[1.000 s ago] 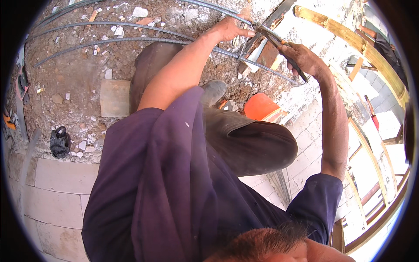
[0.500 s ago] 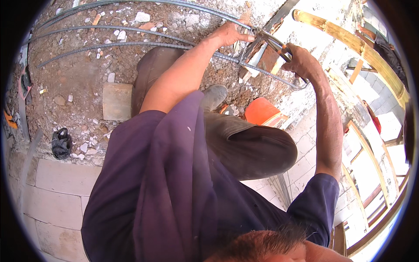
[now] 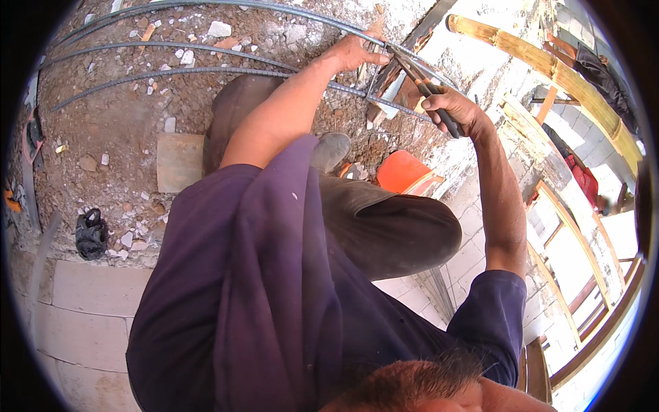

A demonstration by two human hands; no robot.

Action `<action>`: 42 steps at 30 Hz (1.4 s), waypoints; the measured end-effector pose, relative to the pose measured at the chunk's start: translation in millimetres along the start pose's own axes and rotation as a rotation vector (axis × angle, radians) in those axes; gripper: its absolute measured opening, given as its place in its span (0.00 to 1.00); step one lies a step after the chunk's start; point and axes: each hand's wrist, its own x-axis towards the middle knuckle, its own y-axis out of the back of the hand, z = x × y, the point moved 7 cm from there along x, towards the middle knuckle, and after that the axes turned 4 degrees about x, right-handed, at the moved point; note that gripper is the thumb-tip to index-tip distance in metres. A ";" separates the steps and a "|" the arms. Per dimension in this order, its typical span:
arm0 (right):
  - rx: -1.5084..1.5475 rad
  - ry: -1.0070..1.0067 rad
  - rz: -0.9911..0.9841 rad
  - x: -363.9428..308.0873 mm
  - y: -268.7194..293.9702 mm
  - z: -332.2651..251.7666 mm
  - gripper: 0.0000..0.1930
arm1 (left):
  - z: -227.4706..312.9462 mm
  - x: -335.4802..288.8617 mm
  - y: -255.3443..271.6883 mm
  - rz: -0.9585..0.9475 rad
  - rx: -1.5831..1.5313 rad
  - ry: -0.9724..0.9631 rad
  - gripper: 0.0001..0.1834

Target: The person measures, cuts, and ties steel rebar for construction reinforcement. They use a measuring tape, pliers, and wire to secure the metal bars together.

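My right hand (image 3: 458,110) is closed around the black and orange handles of a pair of pliers (image 3: 417,77). Their jaws point up and left to where a thin steel stirrup (image 3: 371,84) meets the upper rebar. My left hand (image 3: 349,56) grips the upper rebar just left of the jaws, thumb stretched toward them. Several long ribbed rebars (image 3: 206,70) run leftward from here, bending with the lens. Whatever sits between the jaws is too small to make out.
Rubble and soil lie under the rebars. An orange plastic piece (image 3: 403,172) rests by my shoe (image 3: 331,151). A pale slab (image 3: 180,163) and a black plastic bag (image 3: 91,234) lie left. A bamboo pole (image 3: 542,58) and a wooden frame (image 3: 570,226) stand right.
My right hand has swung left and slightly down, and the pliers' handles, spread before, are now closer together. My left hand keeps its place on the rebar.
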 end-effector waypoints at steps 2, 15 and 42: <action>-0.018 0.085 0.009 -0.6 -15.1 -0.2 0.26 | 0.7 1.2 5.1 0.026 0.002 -0.042 0.41; -0.760 0.065 0.275 -22.8 -16.0 -53.8 0.19 | -6.9 3.6 2.5 0.026 0.050 0.010 0.38; -0.492 0.001 0.192 -17.8 -8.3 -30.4 0.14 | -19.1 7.8 1.5 0.034 0.093 -0.014 0.39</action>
